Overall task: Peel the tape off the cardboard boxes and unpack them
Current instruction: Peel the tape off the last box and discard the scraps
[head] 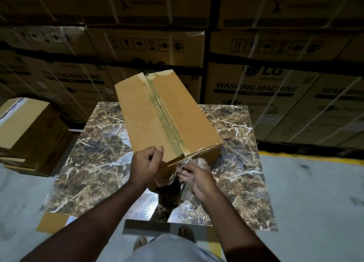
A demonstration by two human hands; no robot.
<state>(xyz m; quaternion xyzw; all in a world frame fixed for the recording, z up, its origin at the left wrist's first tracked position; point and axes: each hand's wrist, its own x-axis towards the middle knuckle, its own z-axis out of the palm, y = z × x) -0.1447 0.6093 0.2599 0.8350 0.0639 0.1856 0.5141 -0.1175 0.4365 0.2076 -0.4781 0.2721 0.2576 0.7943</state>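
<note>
A long tan cardboard box [145,112] lies on a marble-patterned table [98,153], its top seam covered by a strip of dull tape [167,122] that runs from the far end to the near end. My left hand [146,164] grips the box's near left corner, thumb on top. My right hand [198,180] pinches a crumpled piece of clear tape [194,163] that hangs off the box's near end. The near face of the box is mostly hidden behind my hands.
A stack of smaller cardboard boxes [29,131] stands on the floor at the left. Large washing-machine cartons [256,88] form a wall behind the table. A flat piece of cardboard [52,221] lies under the table's near left corner. A yellow floor line [315,159] runs at the right.
</note>
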